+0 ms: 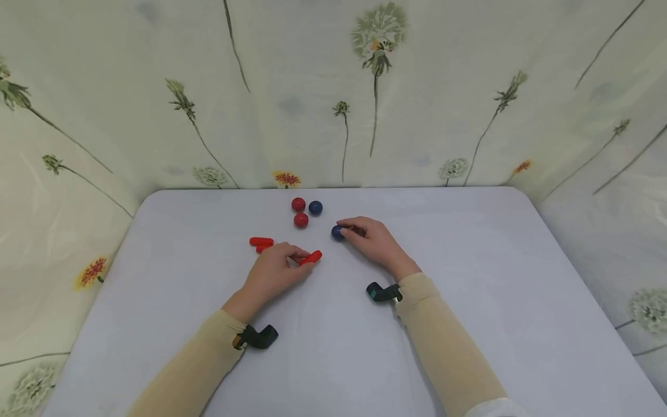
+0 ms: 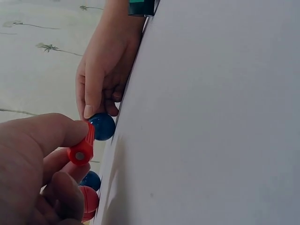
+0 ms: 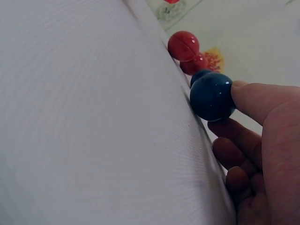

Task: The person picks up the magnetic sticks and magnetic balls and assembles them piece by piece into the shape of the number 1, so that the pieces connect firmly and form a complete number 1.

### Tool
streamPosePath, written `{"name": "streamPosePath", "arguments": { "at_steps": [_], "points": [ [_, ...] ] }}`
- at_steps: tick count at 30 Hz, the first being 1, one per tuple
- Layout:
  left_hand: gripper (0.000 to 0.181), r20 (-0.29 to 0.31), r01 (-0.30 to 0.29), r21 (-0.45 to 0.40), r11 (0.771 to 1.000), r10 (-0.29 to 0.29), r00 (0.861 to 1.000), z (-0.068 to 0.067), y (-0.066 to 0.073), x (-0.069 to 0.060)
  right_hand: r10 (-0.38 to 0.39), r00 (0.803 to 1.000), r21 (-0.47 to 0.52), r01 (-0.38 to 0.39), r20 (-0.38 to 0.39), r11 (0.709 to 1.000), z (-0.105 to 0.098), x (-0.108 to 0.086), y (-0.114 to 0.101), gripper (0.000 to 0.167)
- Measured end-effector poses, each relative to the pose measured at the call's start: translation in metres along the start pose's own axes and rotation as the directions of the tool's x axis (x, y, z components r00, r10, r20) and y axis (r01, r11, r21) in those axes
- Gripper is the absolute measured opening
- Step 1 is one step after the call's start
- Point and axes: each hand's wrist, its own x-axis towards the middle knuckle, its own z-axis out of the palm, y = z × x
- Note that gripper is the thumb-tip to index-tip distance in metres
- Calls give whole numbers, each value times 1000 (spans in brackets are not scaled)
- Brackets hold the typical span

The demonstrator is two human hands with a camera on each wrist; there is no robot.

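Note:
A short red rod (image 1: 311, 258) is pinched between the thumb and fingers of my left hand (image 1: 275, 268). In the left wrist view this red rod (image 2: 80, 152) shows a round grey disc at its end. My right hand (image 1: 376, 244) pinches a glossy blue ball (image 1: 336, 233) with thumb and fingertips, low over the white table. The right wrist view has the blue ball (image 3: 211, 99) close up, with the other fingers curled below it. Rod and ball are apart in the head view. More red rods (image 1: 260, 241) lie just beyond the left hand, partly hidden by it.
Two red balls (image 1: 299, 204) and a second blue ball (image 1: 315, 208) sit grouped near the far edge of the white table (image 1: 469, 243). Behind the table hangs a flower-patterned cloth (image 1: 302, 127). Each wrist carries a small dark camera (image 1: 383, 292).

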Motion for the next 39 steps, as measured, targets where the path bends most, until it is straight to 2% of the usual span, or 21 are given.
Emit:
{"name": "streamPosePath", "arguments": {
  "at_steps": [10,17,24,39],
  "points": [
    [26,-28,5,-31,999,-6,1000,9,7,6,-3,1000,2,3,0,1000,-1,1,0,34],
    [26,-58,31,-35,999,-33,998,17,12,15,-2,1000,10,2,2,1000,-1,0,-2,35],
    [25,-46,65,-39,997,-66,997,25,16,23,-5,1000,27,5,-2,1000,0,0,-2,35],
    [25,-69,28,-77,997,-34,997,27,18,28,-8,1000,19,8,-2,1000,0,1,1,37]
  ]
}}
